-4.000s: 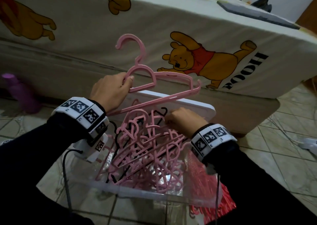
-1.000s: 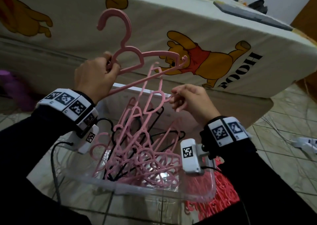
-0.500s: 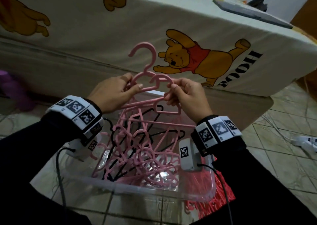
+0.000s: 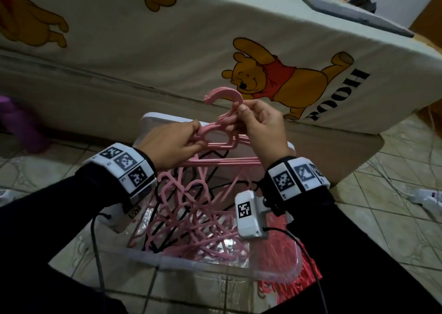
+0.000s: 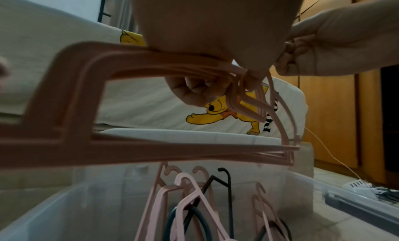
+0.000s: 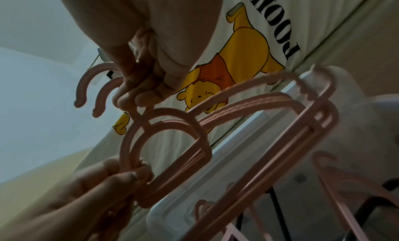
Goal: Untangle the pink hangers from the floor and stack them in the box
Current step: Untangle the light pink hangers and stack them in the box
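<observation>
Pink hangers (image 4: 222, 132), a small aligned bundle of them, are held in the air above the clear plastic box (image 4: 215, 266), between both hands. The left hand (image 4: 171, 145) has its grip curled round the looped neck part of the bundle, and the right hand (image 4: 262, 124) pinches the necks just under the hooks (image 4: 223, 93), which point up and to the left. From the right wrist view two hooks show side by side, so the bundle is close to lined up but not fully flush.

In the box below lies a loose heap of more pink hangers (image 4: 198, 218), crossed over one another, with a few black hangers (image 4: 215, 154) mixed in. That heap looks tangled rather than stacked. A red pile (image 4: 287, 287) lies on the tiled floor (image 4: 382, 218) against the box's near right corner; it may be more hangers, though I cannot tell.

By my judgement the task is only partly done: one bundle has been freed and gathered, but it is not yet laid down, and most of the heap in the box remains to be sorted. A bed (image 4: 215, 38) with a cartoon bear sheet stands behind the box.
</observation>
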`<act>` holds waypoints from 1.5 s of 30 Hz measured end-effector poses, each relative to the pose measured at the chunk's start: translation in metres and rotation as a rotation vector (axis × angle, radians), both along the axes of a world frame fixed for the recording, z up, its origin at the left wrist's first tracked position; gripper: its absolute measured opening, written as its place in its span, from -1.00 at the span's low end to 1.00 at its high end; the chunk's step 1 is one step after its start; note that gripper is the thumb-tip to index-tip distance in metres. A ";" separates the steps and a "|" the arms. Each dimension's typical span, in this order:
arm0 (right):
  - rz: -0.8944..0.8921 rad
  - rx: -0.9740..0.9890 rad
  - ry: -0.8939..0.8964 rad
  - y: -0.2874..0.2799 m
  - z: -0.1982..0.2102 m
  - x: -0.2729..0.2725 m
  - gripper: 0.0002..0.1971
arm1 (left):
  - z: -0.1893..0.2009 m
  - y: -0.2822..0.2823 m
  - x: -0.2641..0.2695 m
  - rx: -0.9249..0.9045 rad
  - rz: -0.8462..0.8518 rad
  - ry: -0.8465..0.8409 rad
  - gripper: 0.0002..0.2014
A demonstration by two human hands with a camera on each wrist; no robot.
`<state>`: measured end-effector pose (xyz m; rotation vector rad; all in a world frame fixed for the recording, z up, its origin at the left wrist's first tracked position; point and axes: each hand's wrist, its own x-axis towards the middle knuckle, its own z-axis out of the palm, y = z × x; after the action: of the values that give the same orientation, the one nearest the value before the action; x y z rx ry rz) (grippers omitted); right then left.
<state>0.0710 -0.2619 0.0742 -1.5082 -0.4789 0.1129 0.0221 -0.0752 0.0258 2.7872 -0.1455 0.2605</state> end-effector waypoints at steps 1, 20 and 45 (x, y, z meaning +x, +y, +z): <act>0.001 -0.024 -0.014 0.000 -0.001 0.001 -0.88 | 0.000 0.000 0.000 0.013 0.016 -0.012 -0.84; 0.393 -1.460 -0.325 0.011 -0.150 0.014 -0.62 | 0.008 0.011 0.004 -0.001 0.289 -0.047 -0.82; 0.139 -0.768 -0.606 -0.006 -0.015 0.006 -0.89 | 0.010 0.020 -0.002 -0.104 0.154 0.046 -0.24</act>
<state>0.0774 -0.2678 0.0595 -2.2688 -1.1132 -0.0692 0.0201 -0.0549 0.0359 2.7011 0.0920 0.2346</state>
